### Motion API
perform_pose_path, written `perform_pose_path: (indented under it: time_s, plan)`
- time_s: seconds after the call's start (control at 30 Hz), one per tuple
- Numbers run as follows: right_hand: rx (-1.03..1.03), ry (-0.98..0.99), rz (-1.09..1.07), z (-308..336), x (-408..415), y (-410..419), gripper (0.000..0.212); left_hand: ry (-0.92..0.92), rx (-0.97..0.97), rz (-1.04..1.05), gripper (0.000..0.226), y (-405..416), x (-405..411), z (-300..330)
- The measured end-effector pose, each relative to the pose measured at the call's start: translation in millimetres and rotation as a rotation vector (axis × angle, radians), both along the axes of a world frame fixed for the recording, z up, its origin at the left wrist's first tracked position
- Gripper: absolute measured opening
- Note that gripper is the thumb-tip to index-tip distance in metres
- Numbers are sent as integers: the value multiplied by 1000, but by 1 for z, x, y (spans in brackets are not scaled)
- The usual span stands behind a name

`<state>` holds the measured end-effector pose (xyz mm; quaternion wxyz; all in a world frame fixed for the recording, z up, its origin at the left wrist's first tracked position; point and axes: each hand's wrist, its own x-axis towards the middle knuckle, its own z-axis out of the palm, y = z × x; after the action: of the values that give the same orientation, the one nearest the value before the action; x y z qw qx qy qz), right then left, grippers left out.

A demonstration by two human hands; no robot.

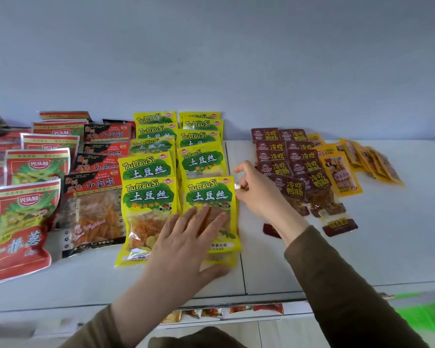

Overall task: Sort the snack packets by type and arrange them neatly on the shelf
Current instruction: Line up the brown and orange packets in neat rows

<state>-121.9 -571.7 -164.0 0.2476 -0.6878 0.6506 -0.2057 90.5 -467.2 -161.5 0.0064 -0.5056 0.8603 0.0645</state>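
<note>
Left hand [186, 237] lies flat, fingers straight, on front yellow packet [209, 197]; its long axis runs away from fingertips. Right hand [256, 194] seems to pinch its top-right corner.

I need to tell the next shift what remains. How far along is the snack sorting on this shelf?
Mostly sorted: red packets, black packets, yellow TuDouSi packets and dark red packets lie in overlapping rows by type. In hand: the left hand presses the front TuDouSi packet flat while the right hand pinches its corner. Left: the orange packets look loosely fanned.
</note>
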Motion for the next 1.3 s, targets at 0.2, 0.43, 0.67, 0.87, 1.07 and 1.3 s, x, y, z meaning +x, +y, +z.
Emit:
perform_pose_path:
  time_s: [0.2, 0.43, 0.67, 0.87, 1.07, 1.3]
  plan:
    - [-72, -212, -93, 9, 1, -9, 17, 49, -112, 4, 72, 18, -5, 4]
    - [-59, -397, -34, 17, 21, -38, 16, 2, -73, -16, 81, 23, -1, -5]
    - [-78, -559, -204, -9, 21, -13, 41, 28, -116, 89, 79, 7, 5, -15]
    - [-14, -929, -257, -21, 41, 15, 47, -22, -105, 176, 82, 0, 9, -24]
    - [-31, -960, -256, -19, 54, 22, 44, 13, -100, 169, 82, -6, 16, -29]
    - [-82, -774, -237, -20, 59, 31, 48, 69, -164, 56, 78, -10, 32, -22]
